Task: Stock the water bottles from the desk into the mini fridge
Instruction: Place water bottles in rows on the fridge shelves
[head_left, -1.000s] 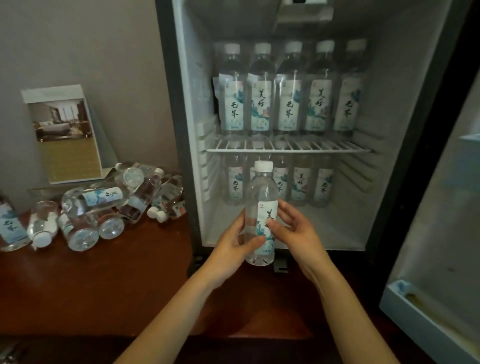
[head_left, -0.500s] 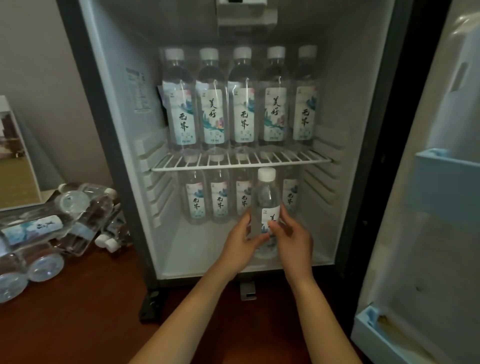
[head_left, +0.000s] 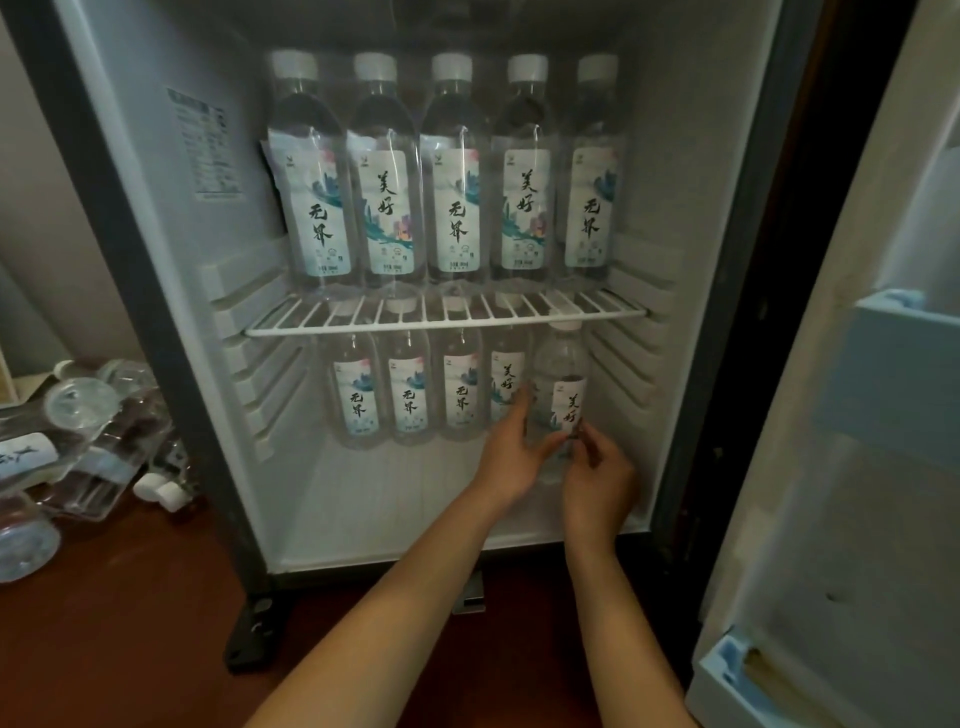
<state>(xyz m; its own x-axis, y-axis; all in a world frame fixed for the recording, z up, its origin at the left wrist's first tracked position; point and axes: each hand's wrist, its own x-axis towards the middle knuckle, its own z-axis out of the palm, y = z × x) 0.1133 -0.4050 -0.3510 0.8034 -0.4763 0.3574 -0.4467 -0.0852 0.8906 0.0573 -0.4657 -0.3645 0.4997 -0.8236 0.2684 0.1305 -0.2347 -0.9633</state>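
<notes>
The mini fridge (head_left: 171, 218) stands open on the desk. Both my hands hold one clear water bottle (head_left: 563, 387) with a white cap upright at the right end of the lower compartment's row. My left hand (head_left: 511, 449) wraps its left side and my right hand (head_left: 597, 475) pinches its lower right. Its cap sits just under the wire shelf (head_left: 447, 314). Several matching bottles (head_left: 408, 395) stand to its left. Another row of bottles (head_left: 454, 171) fills the wire shelf above.
Several loose water bottles (head_left: 78, 431) lie piled on the brown desk (head_left: 119, 613) left of the fridge. The fridge door (head_left: 841, 415) hangs open at the right with a pale blue door shelf (head_left: 904, 332). White floor of the lower compartment shows in front of the bottles.
My hands carried the bottle from in front of the fridge into the lower compartment, toward the right end of the row. The view moved closer and to the right.
</notes>
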